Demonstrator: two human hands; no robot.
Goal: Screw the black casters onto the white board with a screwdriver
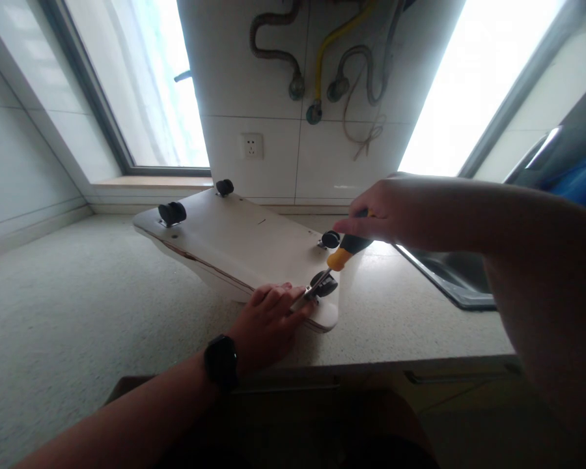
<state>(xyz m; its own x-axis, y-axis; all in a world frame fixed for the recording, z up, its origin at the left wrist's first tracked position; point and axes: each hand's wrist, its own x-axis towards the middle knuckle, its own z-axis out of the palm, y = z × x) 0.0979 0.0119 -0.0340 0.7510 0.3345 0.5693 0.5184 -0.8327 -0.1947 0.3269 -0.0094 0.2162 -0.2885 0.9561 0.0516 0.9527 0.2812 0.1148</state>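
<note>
A white cabinet-like piece point(247, 234) lies on the countertop with its wheeled face up. My right hand point(378, 208) is wrapped around the black and yellow handle of a screwdriver point(340, 258). The shaft slants down to the left and its tip reaches the metal mounting plate of the near-right caster point(323, 284). My left hand point(268, 319), with a black watch point(221, 361) on the wrist, presses its fingers around that plate at the panel's near edge. The screw under the tip is too small to make out. Another caster point(330, 239) stands just behind.
Two more casters point(172, 213) point(224, 187) sit at the panel's left end. A sink point(452, 273) is set into the speckled countertop point(102, 312) at the right. Behind are a wall socket point(252, 146), hoses and a yellow pipe point(339, 31), with windows at both sides.
</note>
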